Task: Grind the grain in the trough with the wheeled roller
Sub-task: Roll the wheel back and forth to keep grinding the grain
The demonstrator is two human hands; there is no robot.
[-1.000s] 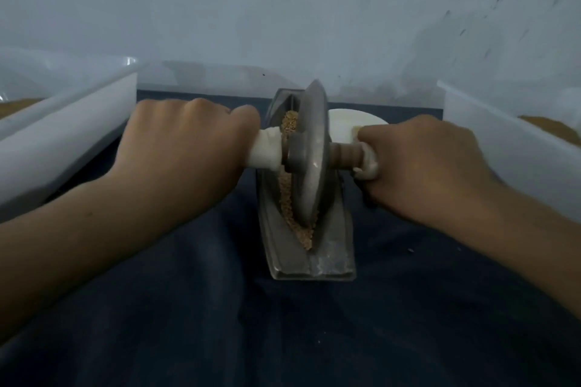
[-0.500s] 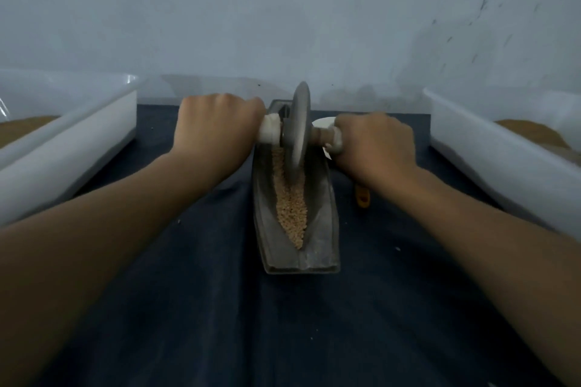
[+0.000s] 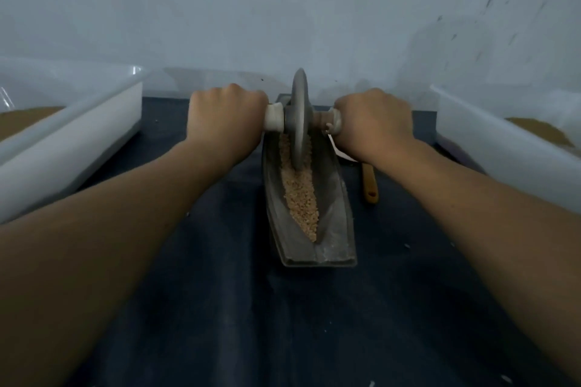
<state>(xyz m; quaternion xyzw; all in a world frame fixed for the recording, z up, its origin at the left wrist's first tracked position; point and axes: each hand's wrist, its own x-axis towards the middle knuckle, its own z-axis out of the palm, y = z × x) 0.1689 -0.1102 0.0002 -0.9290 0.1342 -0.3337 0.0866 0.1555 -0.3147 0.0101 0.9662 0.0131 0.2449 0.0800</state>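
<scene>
A grey boat-shaped metal trough (image 3: 338,229) lies lengthwise on the dark cloth, with tan grain (image 3: 300,195) along its groove. The grey wheeled roller (image 3: 298,122) stands upright in the far part of the trough, its rim in the grain. My left hand (image 3: 224,116) grips the roller's left handle, whose pale end shows beside the wheel. My right hand (image 3: 374,119) grips the right handle. Both arms are stretched forward.
White plastic bins stand at the left (image 3: 72,148) and right (image 3: 503,154), each holding tan material. A wooden handle (image 3: 369,182) lies right of the trough. A pale wall (image 3: 283,9) rises just behind. Dark cloth (image 3: 283,324) covers the surface near me.
The roller has rolled away from me along the trough to its far part, both hands going with it. More grain shows in the near groove.
</scene>
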